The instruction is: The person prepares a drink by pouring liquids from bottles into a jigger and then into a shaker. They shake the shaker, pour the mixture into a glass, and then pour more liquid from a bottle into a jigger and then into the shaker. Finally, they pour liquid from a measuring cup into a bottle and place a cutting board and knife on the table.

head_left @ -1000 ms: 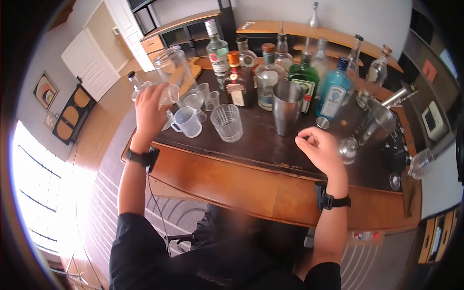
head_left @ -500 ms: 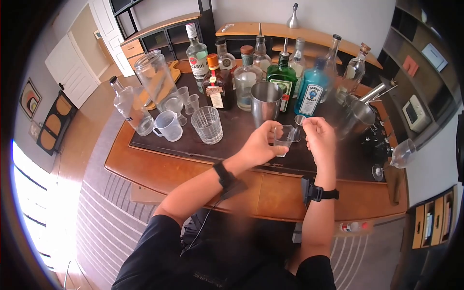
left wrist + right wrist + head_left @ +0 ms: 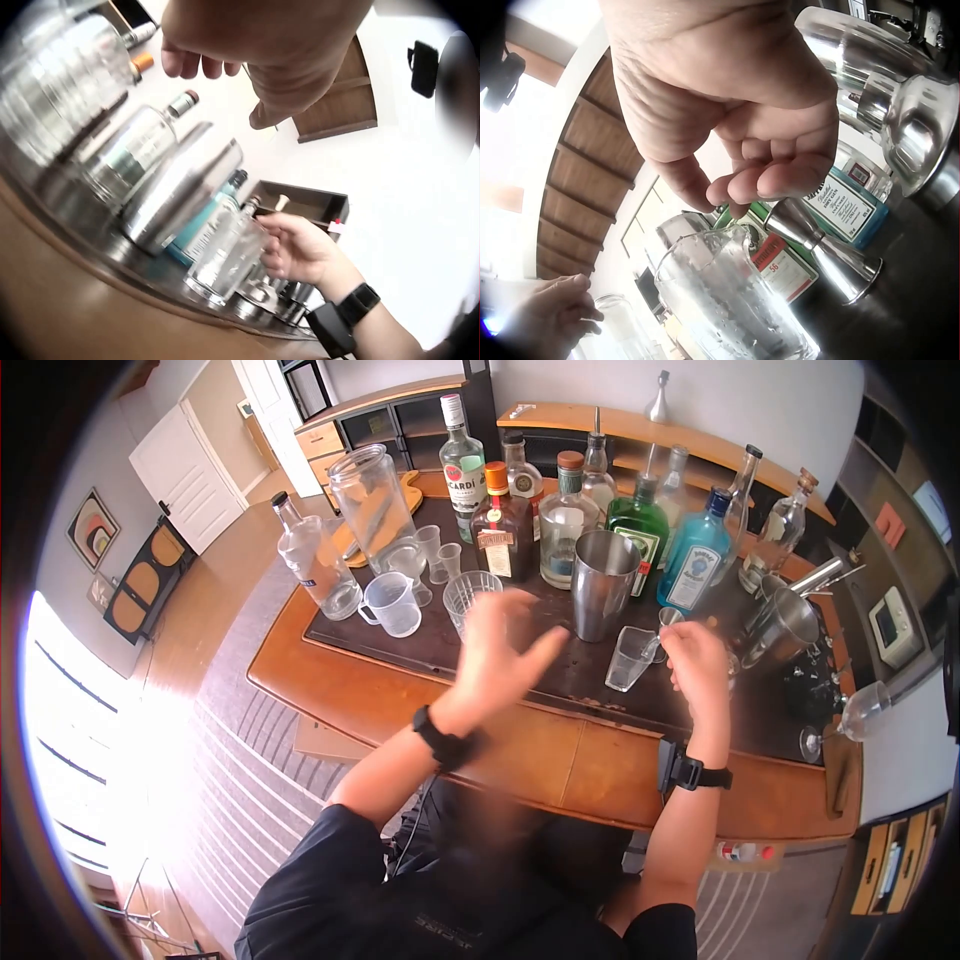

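My left hand [image 3: 497, 660], blurred in the head view, hovers with fingers and thumb spread in front of a cut-glass tumbler [image 3: 462, 603], partly covering it. On the dark tabletop stands a clear spouted glass [image 3: 631, 660] with droplets inside, seen in the right wrist view. Right beside its rim, my right hand [image 3: 703, 668] hangs with loosely curled fingers [image 3: 742, 184] and nothing visible in them. A steel jigger [image 3: 825, 251] stands behind the spouted glass. The steel shaker tin [image 3: 602, 585] is behind and to the left of that glass.
Several bottles line the back, among them a blue gin bottle [image 3: 695, 565] and a green bottle [image 3: 637, 530]. On the left are a plastic measuring jug [image 3: 392, 607], a clear bottle [image 3: 318, 570] and a tall jar [image 3: 375, 510]. A stemmed glass [image 3: 865, 710] lies at the right edge.
My left hand carried the spouted glass from the left to beside my right hand, let it go, and has moved back left. The head view has shifted too.
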Motion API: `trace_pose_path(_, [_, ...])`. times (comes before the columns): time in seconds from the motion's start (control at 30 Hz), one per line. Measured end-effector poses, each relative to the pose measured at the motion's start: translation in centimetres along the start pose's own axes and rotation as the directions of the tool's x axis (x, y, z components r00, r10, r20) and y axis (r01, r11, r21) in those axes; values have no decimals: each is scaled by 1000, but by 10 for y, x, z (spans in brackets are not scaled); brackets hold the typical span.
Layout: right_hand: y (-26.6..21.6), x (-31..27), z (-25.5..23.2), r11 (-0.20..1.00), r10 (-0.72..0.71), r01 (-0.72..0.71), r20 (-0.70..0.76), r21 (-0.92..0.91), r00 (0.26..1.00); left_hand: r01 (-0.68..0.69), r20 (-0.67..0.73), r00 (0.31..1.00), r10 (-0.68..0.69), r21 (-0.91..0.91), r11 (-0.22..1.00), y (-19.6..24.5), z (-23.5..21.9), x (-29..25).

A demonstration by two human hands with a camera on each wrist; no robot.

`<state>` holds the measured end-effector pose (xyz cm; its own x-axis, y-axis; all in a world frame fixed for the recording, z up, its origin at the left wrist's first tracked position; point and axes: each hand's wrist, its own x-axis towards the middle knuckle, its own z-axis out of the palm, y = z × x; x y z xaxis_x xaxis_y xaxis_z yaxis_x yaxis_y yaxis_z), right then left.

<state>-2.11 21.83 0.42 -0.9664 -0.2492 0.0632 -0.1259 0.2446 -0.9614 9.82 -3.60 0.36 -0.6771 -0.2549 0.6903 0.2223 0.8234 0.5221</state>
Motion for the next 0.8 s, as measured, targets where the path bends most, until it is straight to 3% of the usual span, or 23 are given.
trace_pose_path(0.03, [0,0,0,1000,-3,3,-3,-9,1000,-17,-125,992,30,107,994,-14,-7,2])
trace_pose_path(0.1, [-3,-2,2,1000,-10,9,-8,-26,1000,123,-159,981,-107,89,988,-31,-23,7])
trace_pose_path(0.13, [-6,-4,3,1000,6,-6,-18,-5,1000,265,-104,961,-256,82,961,-51,-23,7])
trace_pose_path(0.23, [-15,-7,6,999,43,-42,-34,32,998,495,137,868,-477,-167,853,-79,-30,8])
trace_pose_path(0.27, [-16,-7,6,998,52,-51,-34,29,998,520,223,849,-479,-193,832,-87,-31,11])
trace_pose_path(0.37, [-14,-6,5,998,61,-60,-23,23,998,636,292,757,-584,-127,761,-73,-35,17])
trace_pose_path(0.47, [-13,-6,5,998,58,-58,-15,29,998,608,274,791,-547,-257,751,-84,-20,12])
trace_pose_path(0.6, [-22,-11,5,997,75,-74,-15,28,997,542,156,840,-519,-204,816,-87,-16,6])
trace_pose_path(0.7, [-24,-10,4,996,77,-76,-12,37,997,475,134,878,-459,-135,870,-74,-39,9])
trace_pose_path(0.8, [-23,-10,4,997,77,-76,-24,33,997,424,102,906,-411,-200,883,-72,-80,17])
